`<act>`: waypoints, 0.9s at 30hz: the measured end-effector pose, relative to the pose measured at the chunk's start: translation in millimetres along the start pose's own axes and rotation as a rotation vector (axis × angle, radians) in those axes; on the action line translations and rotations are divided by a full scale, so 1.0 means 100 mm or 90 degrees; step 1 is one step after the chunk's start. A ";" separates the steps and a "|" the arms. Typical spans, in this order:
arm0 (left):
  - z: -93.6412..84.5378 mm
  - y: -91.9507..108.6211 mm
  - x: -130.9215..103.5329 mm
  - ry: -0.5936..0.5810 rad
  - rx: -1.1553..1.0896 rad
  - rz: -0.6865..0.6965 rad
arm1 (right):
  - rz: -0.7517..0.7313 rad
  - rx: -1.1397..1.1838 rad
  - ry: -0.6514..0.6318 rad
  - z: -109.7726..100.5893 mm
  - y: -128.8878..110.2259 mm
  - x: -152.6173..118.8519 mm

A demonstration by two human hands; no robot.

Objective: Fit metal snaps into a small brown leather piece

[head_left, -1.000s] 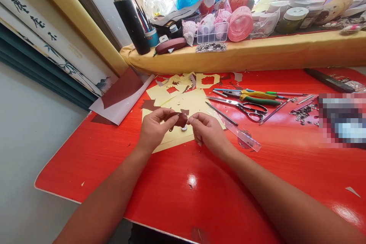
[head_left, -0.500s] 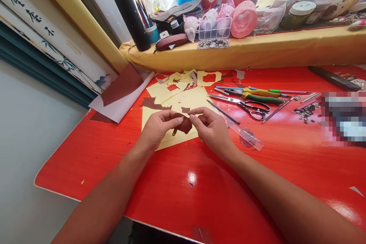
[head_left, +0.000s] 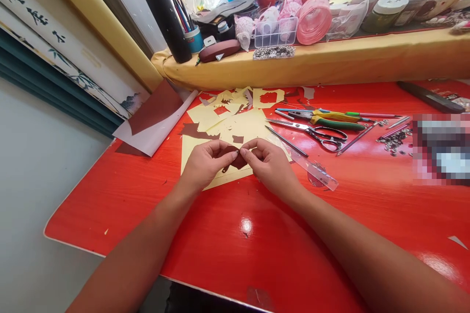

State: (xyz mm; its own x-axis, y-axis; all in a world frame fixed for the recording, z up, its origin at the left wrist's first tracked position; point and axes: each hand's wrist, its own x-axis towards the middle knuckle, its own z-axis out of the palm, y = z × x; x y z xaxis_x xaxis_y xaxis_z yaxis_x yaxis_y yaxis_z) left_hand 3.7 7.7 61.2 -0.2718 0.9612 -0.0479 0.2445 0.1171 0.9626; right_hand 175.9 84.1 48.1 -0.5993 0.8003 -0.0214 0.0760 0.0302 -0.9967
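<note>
A small dark brown piece point(head_left: 238, 161) is pinched between thumb and forefinger of my left hand point(head_left: 205, 161), with a narrow strip of it hanging below. My right hand point(head_left: 265, 159) is closed on the piece's upper right edge, its thumb tip close beside the left thumb. A tiny metal part shows between the fingertips, mostly hidden. Both hands are over yellow paper point(head_left: 194, 156) on the red table point(head_left: 205, 234). Just beyond the fingers lies a small brown scrap point(head_left: 238, 139).
Right of the hands lie a pen point(head_left: 288, 142), a clear ruler point(head_left: 319, 176), scissors point(head_left: 319, 136), pliers point(head_left: 330, 120) and metal snaps point(head_left: 394, 142). Brown sheet material point(head_left: 154, 107) is at the left. A black flask point(head_left: 169, 24) stands on the ledge behind.
My right hand has shifted slightly left and closed onto the brown piece near my left thumb. The fingertips of both hands are now nearly together, covering more of the metal part.
</note>
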 end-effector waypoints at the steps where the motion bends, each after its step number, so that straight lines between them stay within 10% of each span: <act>1: 0.01 -0.01 0.00 0.043 0.060 0.044 | 0.002 0.015 0.008 -0.01 0.00 0.00; 5: -0.02 -0.03 0.01 0.214 0.399 0.380 | 0.032 0.084 0.037 -0.03 -0.03 0.01; 10: -0.13 -0.04 0.04 0.253 0.672 0.662 | 0.102 0.134 -0.063 -0.01 -0.05 0.00; 27: -0.14 -0.10 -0.01 0.033 0.616 0.522 | 0.175 0.238 -0.093 -0.01 0.06 0.04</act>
State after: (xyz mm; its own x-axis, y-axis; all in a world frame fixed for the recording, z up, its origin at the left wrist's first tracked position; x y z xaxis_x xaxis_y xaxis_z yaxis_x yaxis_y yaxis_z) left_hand -11.4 2.6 55.2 0.2513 0.8294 0.4989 0.9291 -0.3512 0.1159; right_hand 174.5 88.4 42.5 -0.7044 0.6554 -0.2724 -0.0280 -0.4092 -0.9120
